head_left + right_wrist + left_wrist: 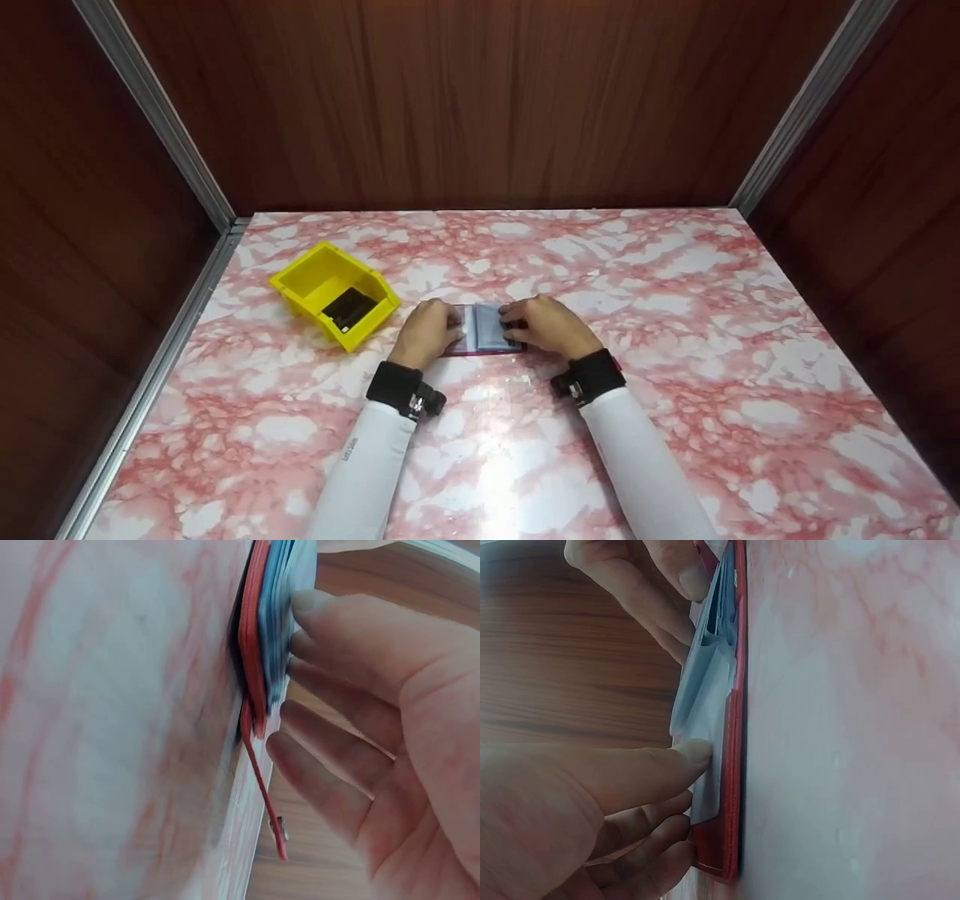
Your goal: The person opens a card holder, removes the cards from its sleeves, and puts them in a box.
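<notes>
A red card holder (733,765) lies opened out on the table, with clear plastic sleeves (489,327) inside. My left hand (426,330) grips its left side; in the left wrist view the thumb presses on a sleeve and the other fingers curl at the cover's outer edge. On the right half, the fingertips of my right hand (551,327) touch the stack of sleeves, seen edge-on in the right wrist view. Those fingers are spread and only slightly bent. A thin red strap (262,784) with a metal snap sticks out from the holder's right end.
A yellow bin (300,289) stands to the left of my left hand, with a black flat item (349,308) inside. The table (712,375) has a red and white marbled top. Brown wood-grain panels (480,105) enclose its back and sides.
</notes>
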Motion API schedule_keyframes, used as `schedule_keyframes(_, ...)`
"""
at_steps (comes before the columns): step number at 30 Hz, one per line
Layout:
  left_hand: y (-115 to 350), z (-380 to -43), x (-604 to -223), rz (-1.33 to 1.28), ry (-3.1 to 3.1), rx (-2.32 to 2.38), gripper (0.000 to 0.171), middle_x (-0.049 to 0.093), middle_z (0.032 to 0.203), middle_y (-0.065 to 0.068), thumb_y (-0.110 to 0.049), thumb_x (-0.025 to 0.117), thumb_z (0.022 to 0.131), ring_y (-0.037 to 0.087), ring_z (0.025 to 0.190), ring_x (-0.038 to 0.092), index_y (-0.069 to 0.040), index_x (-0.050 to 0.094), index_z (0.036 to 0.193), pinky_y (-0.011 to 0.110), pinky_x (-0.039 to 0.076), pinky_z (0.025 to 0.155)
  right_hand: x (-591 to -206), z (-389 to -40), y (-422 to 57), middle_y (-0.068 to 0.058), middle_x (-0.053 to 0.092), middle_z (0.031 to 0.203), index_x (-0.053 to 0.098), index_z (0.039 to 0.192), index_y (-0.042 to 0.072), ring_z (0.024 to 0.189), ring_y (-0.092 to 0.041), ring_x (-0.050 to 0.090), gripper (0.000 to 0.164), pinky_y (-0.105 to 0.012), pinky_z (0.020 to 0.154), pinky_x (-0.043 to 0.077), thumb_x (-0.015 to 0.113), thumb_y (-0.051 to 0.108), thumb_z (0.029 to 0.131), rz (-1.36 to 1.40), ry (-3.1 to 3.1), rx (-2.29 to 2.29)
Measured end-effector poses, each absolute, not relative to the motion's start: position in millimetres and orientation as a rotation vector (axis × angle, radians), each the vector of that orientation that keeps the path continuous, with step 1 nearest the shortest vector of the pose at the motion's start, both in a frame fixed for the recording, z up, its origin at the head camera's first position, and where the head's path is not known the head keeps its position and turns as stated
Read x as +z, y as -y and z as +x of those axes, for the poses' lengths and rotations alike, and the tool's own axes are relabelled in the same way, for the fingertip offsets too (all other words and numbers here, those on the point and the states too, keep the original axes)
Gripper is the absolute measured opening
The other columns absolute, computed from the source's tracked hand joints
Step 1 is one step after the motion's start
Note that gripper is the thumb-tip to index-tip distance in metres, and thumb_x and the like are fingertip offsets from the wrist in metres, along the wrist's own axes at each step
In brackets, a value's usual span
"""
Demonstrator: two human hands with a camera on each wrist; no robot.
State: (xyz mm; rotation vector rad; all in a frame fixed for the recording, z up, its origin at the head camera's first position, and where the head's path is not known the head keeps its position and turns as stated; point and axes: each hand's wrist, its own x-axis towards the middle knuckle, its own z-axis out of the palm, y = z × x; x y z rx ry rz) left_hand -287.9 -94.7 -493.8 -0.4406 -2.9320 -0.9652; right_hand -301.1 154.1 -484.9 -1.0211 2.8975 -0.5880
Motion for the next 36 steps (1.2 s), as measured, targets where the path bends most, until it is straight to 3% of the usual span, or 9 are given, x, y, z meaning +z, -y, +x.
schedule_keyframes(8, 95.3, -289.1, -494.5, -0.43, 2.938, -0.957, 0.014, 0.083, 0.105, 0.012, -0.008, 0.082, 0.095, 0.03, 0.103, 0.075, -0.004, 0.084, 0.107, 0.046, 0.059, 0.101, -485.7, -298.6, -146.0, -0.008, 0.078, 0.133, 0.073, 0.141, 0.015, 0.109, -0.021, 0.073, 0.041, -0.045, 0.1, 0.061, 0.077, 0.016, 0.1, -0.905, -2.827, -0.695)
schedule_keyframes(10, 95.5, -288.9, -494.8, -0.432, 2.931, -0.962, 0.013, 0.083, 0.104, 0.012, -0.008, 0.083, 0.094, 0.031, 0.103, 0.075, -0.004, 0.084, 0.106, 0.046, 0.059, 0.1, -486.0, -298.8, -144.2, -0.009, 0.079, 0.133, 0.072, 0.142, 0.014, 0.112, -0.022, 0.073, 0.043, -0.046, 0.102, 0.06, 0.079, 0.018, 0.1, -0.902, -2.835, -0.703)
schedule_keyframes(13, 94.9, -288.5, -494.9, -0.423, 2.924, -0.978, 0.014, 0.083, 0.106, 0.012, -0.008, 0.083, 0.093, 0.032, 0.104, 0.076, -0.003, 0.084, 0.106, 0.047, 0.059, 0.101, -486.0, -299.7, -142.9, -0.01, 0.079, 0.133, 0.073, 0.14, 0.01, 0.117, -0.024, 0.075, 0.044, -0.046, 0.104, 0.06, 0.082, 0.022, 0.098, -0.9, -2.887, -0.709)
schedule_keyframes(18, 94.1, -288.6, -495.0, -0.414, 2.931, -0.986, 0.012, 0.083, 0.104, 0.012, -0.007, 0.083, 0.093, 0.031, 0.103, 0.076, -0.003, 0.084, 0.105, 0.047, 0.059, 0.101, -484.3, -302.2, -144.7, -0.013, 0.082, 0.123, 0.077, 0.13, 0.005, 0.106, -0.027, 0.077, 0.039, -0.046, 0.095, 0.063, 0.084, 0.023, 0.097, -0.858, -2.994, -0.75)
schedule_keyframes(26, 107.6, -291.1, -478.0, -0.31, 2.957, -1.068, 0.019, 0.083, 0.114, 0.014, -0.003, 0.07, 0.1, 0.031, 0.107, 0.075, -0.003, 0.082, 0.114, 0.046, 0.06, 0.103, -480.7, -306.9, -139.3, -0.014, 0.082, 0.122, 0.08, 0.124, 0.003, 0.113, -0.029, 0.079, 0.029, -0.045, 0.1, 0.063, 0.08, 0.02, 0.099, -0.847, -3.016, -0.765)
schedule_keyframes(36, 115.7, -305.2, -485.3, -0.262, 2.89, -1.116, 0.02, 0.082, 0.117, 0.016, -0.008, 0.067, 0.102, 0.032, 0.112, 0.073, -0.004, 0.082, 0.115, 0.047, 0.057, 0.107, -476.4, -307.4, -130.5, -0.012, 0.083, 0.122, 0.082, 0.122, 0.005, 0.118, -0.028, 0.078, 0.025, -0.046, 0.105, 0.061, 0.078, 0.015, 0.1, -0.807, -2.9, -0.882)
